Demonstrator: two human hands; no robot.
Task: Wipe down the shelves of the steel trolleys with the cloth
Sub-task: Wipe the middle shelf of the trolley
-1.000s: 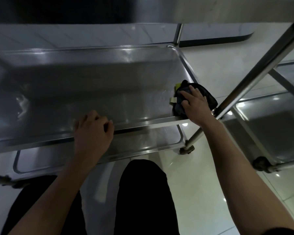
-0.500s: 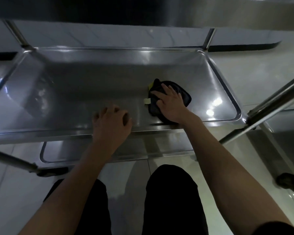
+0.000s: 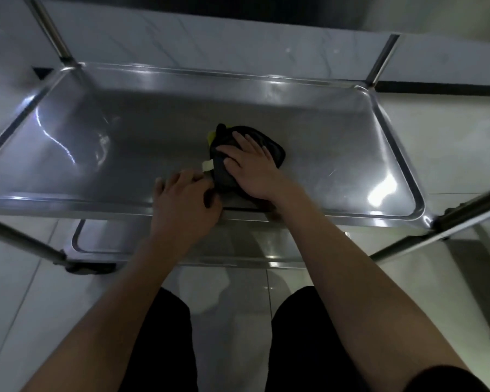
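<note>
At far left, a slanted steel post (image 3: pixel 17 236) crosses below the middle shelf (image 3: pixel 68 154) of the trolley, with a caster (image 3: pixel 89 267) beneath it. Further right, the left hand (image 3: pixel 183 210) grips the shelf's near rim, fingers curled over the edge. Just beside it, the right hand (image 3: pixel 251 168) presses flat, fingers straight, on the dark cloth (image 3: pixel 224 176) lying on the shelf. Below shows the lower shelf (image 3: pixel 102 239). At right, another post (image 3: pixel 441 230) slants past the corner.

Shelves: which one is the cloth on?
The middle shelf, right hand pressing the dark cloth flat on it. The lower shelf beneath shows no cloth.
</note>
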